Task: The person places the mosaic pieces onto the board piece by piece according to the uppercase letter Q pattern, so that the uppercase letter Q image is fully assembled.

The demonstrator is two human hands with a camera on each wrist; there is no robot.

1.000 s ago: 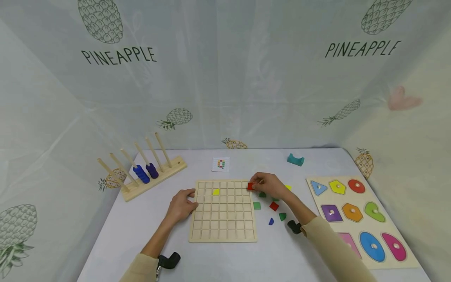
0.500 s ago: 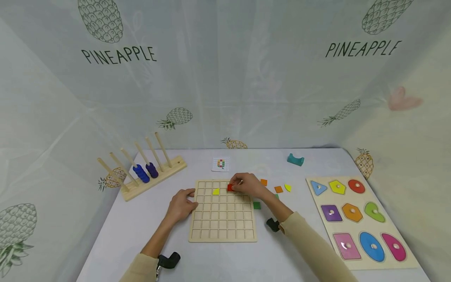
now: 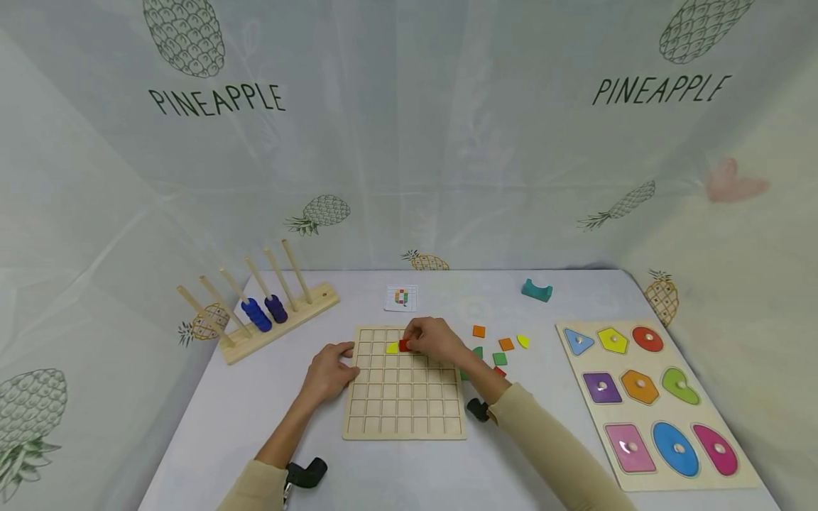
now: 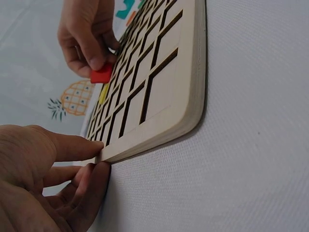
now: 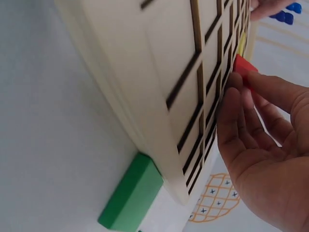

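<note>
A wooden grid board lies on the table between the two hands. My left hand holds its left edge; in the left wrist view, thumb and finger of the left hand pinch the rim. My right hand pinches a red square tile over the board's upper rows. That red tile is close to the grid in the left wrist view, right beside a yellow tile set in a cell. In the right wrist view, thumb and fingertips of the right hand hold the red tile.
Orange tiles, a yellow piece, green tiles and a partly hidden red one lie right of the board. A pattern card is behind it. A peg stand, shape puzzle and teal piece stand around.
My right hand has carried the red tile leftward from the board's right edge to beside the yellow tile. The loose tiles at right have come into view. My left hand has stayed put.
</note>
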